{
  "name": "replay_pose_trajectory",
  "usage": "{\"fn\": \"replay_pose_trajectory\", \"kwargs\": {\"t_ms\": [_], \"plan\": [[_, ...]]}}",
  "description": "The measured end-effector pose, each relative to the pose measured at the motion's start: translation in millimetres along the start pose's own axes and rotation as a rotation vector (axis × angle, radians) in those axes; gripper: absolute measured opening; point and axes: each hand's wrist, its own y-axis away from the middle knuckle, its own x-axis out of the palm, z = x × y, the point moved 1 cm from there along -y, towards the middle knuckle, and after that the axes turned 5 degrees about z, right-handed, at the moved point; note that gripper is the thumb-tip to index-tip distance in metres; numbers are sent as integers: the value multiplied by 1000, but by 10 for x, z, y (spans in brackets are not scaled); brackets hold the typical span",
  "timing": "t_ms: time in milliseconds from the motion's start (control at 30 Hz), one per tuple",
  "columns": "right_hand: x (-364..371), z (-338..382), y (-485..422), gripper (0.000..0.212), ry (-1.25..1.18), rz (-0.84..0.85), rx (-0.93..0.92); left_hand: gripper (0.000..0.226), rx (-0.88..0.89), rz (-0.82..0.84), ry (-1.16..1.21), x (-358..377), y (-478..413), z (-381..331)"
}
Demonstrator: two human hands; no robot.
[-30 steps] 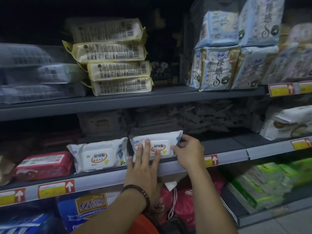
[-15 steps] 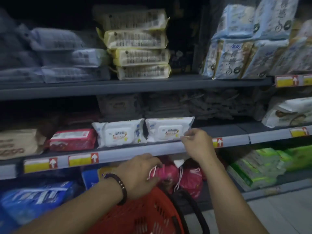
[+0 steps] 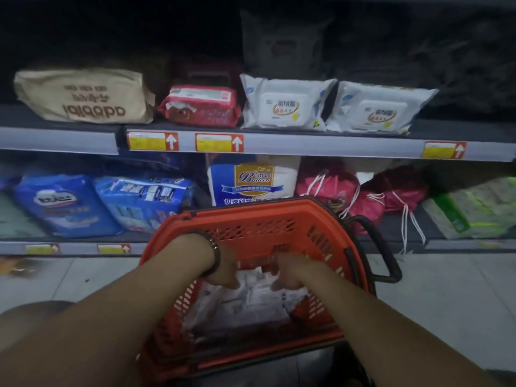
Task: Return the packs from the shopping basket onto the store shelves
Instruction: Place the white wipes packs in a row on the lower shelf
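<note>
White packs (image 3: 240,305) lie heaped in the bottom of the orange shopping basket (image 3: 251,216), which sits low in front of the shelves. Both hands reach down into it. The left hand (image 3: 223,270), with a dark bracelet (image 3: 215,254) at the wrist, and the right hand (image 3: 289,273) are close together on the topmost pack. Blur hides the fingers, so I cannot tell whether either grip is spread or pinching. On the shelf (image 3: 335,145) above, two wipes packs (image 3: 282,104) lie side by side, touching, to the right of a red pack (image 3: 201,106).
</note>
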Motion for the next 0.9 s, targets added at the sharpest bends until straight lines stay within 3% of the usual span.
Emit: {"fn": "replay_pose_trajectory", "kwargs": {"t_ms": [167, 267, 367, 533, 567, 633, 667, 700, 800, 900], "plan": [[672, -466, -991, 72, 81, -70, 113, 51, 52, -98, 37, -115, -86, 130], [714, -574, -1348, 68, 111, 53, 118, 53, 54, -23, 6, -115, -167, 227], [573, -554, -1404, 93, 121, 112, 153, 53, 37, 59, -35, -94, -274, 291], [509, -562, -1416, 123, -17, 227, 193, 48, 58, 44, 20, -144, -398, 315], [482, -519, -1342, 118, -23, 266, 212, 48, 63, 45, 25, -157, -425, 308], [499, -504, -1350, 69, -44, 297, 142, 47, 79, 45, 21, -189, -469, 280], [559, -560, -1428, 48, -24, 228, 63, 46, 87, 43, 19, -208, -487, 260], [592, -616, -1436, 46, -44, 174, 84, 45, 93, 41, 22, -228, -507, 237], [619, -594, -1351, 78, -41, 58, 180, 44, 110, 28, 17, -291, -542, 175], [446, -389, -1231, 100, 83, 230, 177, 45, 118, 46, 17, -334, -564, 149]]}}
